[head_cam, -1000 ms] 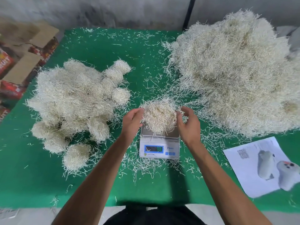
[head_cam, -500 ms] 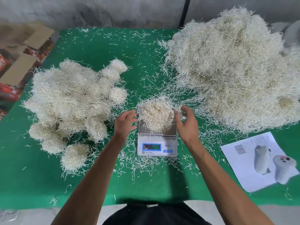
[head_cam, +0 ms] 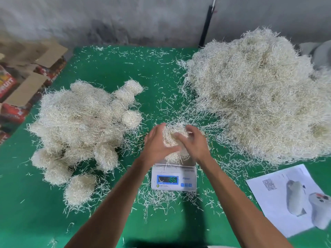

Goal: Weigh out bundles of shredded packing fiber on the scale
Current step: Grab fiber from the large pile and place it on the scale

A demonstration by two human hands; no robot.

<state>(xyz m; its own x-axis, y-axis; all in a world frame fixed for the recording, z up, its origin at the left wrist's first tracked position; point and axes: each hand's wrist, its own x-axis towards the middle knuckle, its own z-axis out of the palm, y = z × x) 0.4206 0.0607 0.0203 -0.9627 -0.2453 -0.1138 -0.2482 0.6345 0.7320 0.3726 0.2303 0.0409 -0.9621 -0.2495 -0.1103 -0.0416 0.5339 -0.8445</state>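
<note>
Since half a second ago both hands have closed in from beside the bundle (head_cam: 172, 140): the left hand (head_cam: 157, 144) and right hand (head_cam: 194, 144) now cup it between curled fingers, grasping it over the scale (head_cam: 173, 178). Left of the scale lie finished bundles (head_cam: 80, 129); right of it, the loose fiber heap (head_cam: 259, 93).

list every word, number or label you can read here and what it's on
"FRUIT", partly cut off: red printed cardboard box at left.
Roughly "165", blurred: blue display of the white digital scale.
Brand text beside that display: too blurred.
QR code and print on the white paper sheet: unreadable.
</note>
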